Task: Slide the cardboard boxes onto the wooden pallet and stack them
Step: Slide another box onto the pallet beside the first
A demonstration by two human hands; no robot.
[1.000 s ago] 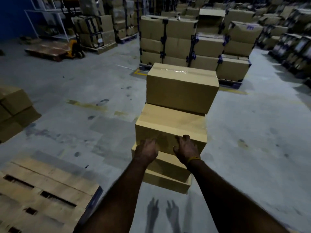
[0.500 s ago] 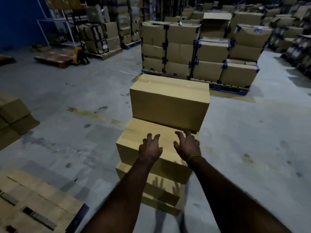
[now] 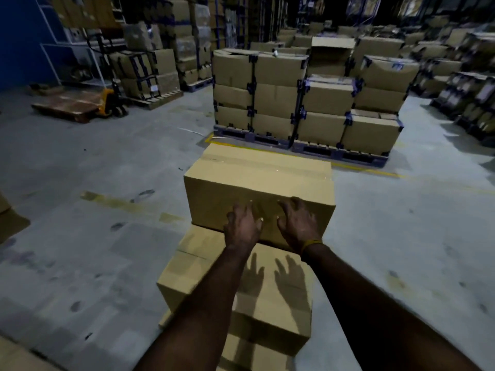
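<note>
A stepped stack of cardboard boxes stands on the concrete floor in front of me. The top box [image 3: 257,180] is the farthest and tallest. Below it sits a second box [image 3: 203,266], and a lower box [image 3: 257,354] shows at the bottom edge. My left hand [image 3: 242,227] and my right hand [image 3: 298,223] are side by side, fingers spread, flat against the near face of the top box. Their shadows fall on the second box. A corner of the wooden pallet [image 3: 16,357] peeks in at the bottom left.
Straight ahead a dark pallet [image 3: 334,153] carries tall strapped box stacks [image 3: 281,89]. A yellow pallet jack [image 3: 111,103] with a wooden pallet stands far left. More boxes line the right side and the back. A box [image 3: 8,223] lies at the left edge.
Both hands moved forward and up from the second box's top to the near face of the top box. The view shifted closer, and the wooden pallet slid almost out of frame.
</note>
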